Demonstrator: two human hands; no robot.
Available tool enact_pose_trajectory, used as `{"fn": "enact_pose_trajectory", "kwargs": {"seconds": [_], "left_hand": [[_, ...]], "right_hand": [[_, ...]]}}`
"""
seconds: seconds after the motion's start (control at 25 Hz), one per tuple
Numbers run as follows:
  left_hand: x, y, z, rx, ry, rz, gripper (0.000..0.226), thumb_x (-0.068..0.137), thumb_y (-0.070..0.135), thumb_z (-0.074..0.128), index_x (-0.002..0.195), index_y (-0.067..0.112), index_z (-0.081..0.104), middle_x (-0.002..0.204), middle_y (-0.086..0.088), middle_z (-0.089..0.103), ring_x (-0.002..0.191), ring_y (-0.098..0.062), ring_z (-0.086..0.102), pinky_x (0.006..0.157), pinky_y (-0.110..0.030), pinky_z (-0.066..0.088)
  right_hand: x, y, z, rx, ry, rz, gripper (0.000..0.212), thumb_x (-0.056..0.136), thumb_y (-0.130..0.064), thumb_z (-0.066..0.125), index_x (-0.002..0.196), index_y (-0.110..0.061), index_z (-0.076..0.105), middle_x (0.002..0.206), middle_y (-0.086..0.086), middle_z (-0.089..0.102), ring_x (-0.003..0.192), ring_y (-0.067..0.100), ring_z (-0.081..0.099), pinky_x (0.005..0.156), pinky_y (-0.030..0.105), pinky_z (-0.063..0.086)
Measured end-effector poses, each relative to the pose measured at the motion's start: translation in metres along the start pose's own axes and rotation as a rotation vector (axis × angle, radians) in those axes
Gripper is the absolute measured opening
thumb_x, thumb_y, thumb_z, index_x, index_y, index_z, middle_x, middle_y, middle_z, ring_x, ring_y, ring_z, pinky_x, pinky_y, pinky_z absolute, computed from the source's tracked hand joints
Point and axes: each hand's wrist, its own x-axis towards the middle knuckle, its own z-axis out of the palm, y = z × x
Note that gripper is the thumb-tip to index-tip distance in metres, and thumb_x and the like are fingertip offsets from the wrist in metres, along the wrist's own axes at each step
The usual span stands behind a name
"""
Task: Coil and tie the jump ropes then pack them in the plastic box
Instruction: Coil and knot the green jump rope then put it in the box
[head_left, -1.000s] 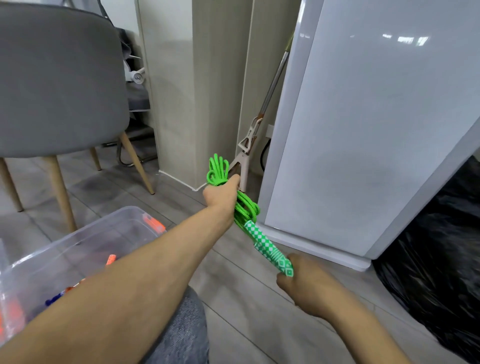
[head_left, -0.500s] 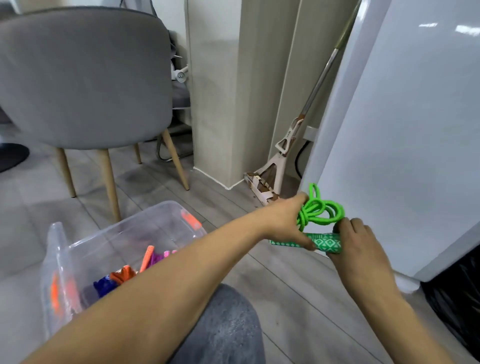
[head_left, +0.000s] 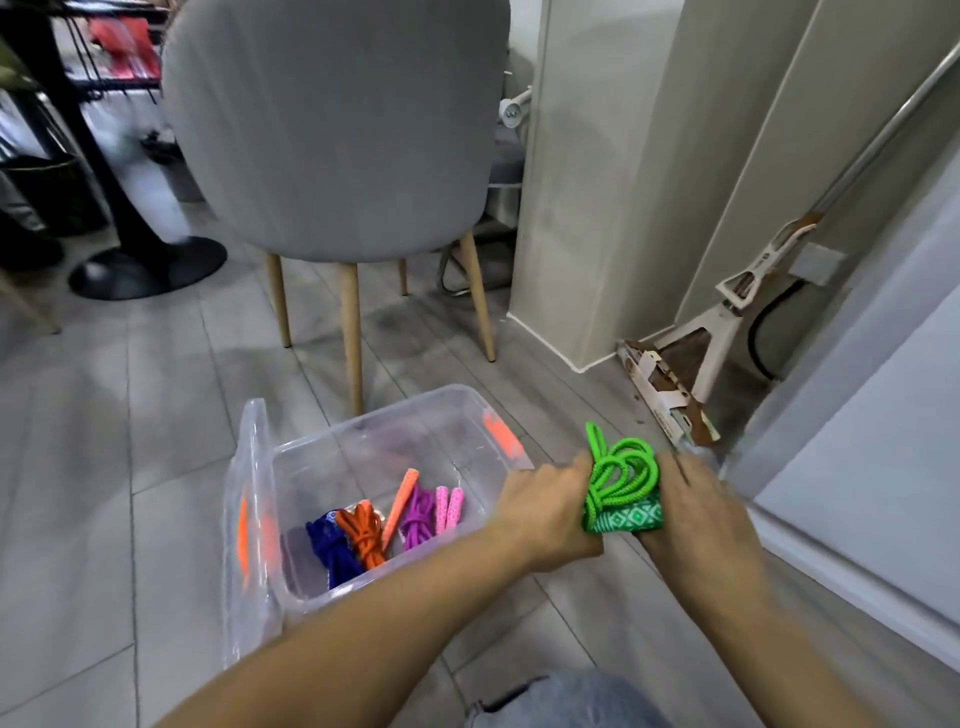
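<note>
Gripping the coiled green rope (head_left: 621, 475), left hand (head_left: 545, 512) curled round the loops. Right hand (head_left: 696, 512), blurred, held the handle end.

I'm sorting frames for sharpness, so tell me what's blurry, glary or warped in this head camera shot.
Head view: the right hand is motion-smeared at the fingers, and the table stand at far left is blurred too; the green rope and left hand look fairly sharp; wide-angle warp tilts the wall edges; the light is soft, with no harsh glare.

Bare forearms (head_left: 363, 629), pale denim jeans (head_left: 571, 701)
</note>
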Motion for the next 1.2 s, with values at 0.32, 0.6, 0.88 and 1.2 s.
{"fn": "enact_pose_trajectory", "kwargs": {"seconds": [0.32,0.6,0.88,1.2], "left_hand": [[0.004,-0.122,0.029,-0.243,0.09,-0.539,0.065,0.075,0.042,0.067,0.13,0.021,0.04,0.11,-0.01,0.07,0.102,-0.037,0.065,0.075,-0.037,0.048],[0.034,-0.155,0.059,-1.362,0.338,-0.889,0.018,0.083,0.014,0.074,0.098,0.004,0.074,0.088,-0.015,0.076,0.08,-0.027,0.073,0.07,-0.034,0.059],[0.046,-0.196,0.056,-1.399,-0.012,-0.92,0.029,0.099,0.04,0.049,0.113,0.019,0.064,0.102,-0.006,0.068,0.079,-0.015,0.061,0.069,-0.026,0.046],[0.0,-0.271,0.133,0.174,-0.527,-0.259,0.065,0.094,0.056,0.046,0.153,0.04,0.024,0.166,-0.01,0.006,0.151,-0.042,0.003,0.114,-0.072,0.014]], "right_hand": [[0.062,-0.063,0.086,0.31,-0.244,0.075,0.044,0.087,-0.027,0.069,0.127,-0.023,0.051,0.117,0.002,0.061,0.107,0.027,0.061,0.087,0.042,0.051],[0.096,-0.114,0.134,1.003,-0.675,0.155,0.053,0.097,-0.004,0.055,0.142,-0.03,0.042,0.117,-0.015,0.061,0.087,-0.017,0.063,0.071,0.002,0.046],[0.133,-0.131,0.171,1.089,-0.646,0.236,0.052,0.091,0.004,0.062,0.128,-0.029,0.047,0.106,-0.007,0.067,0.082,-0.012,0.066,0.069,0.008,0.05],[0.136,-0.137,0.239,0.667,-0.624,0.286,0.058,0.091,-0.017,0.06,0.141,-0.034,0.035,0.123,0.011,0.06,0.108,0.029,0.062,0.095,0.045,0.052]]}}
